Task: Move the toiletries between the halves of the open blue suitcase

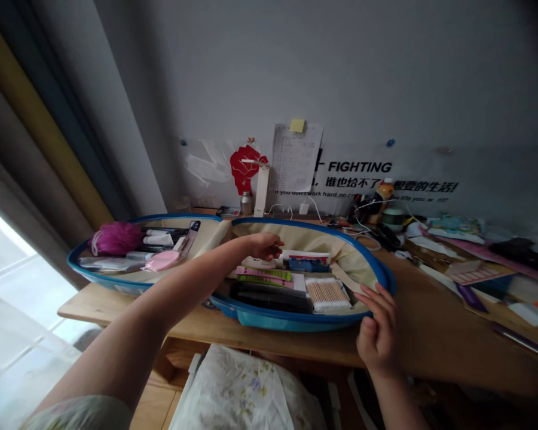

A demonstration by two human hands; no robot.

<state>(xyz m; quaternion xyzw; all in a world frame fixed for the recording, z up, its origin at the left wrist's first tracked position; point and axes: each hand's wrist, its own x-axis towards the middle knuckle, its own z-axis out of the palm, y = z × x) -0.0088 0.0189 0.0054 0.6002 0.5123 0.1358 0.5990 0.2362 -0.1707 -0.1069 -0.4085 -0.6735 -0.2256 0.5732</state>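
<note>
An open blue-rimmed suitcase (388,280) lies on the table with its two beige-lined halves side by side. My left hand (265,245) reaches over the right half with its fingers curled; whatever may be in them is hidden. Below it are pink and green packets (264,276), a blue and white box (308,263), a black item (271,297) and a pack of cotton swabs (327,294). My right hand (379,328) is at the right front rim, fingers stretched and apart, holding nothing. Beside its fingertips a beige strap (344,278) lies on the lining.
The left half holds a purple bath puff (116,237), a pink rounded item (162,260) and several tubes. Papers and odds and ends, with a bottle (384,190), crowd the table's (424,322) right side. A white lamp (262,191) stands behind the case. A floral cloth (251,388) lies below.
</note>
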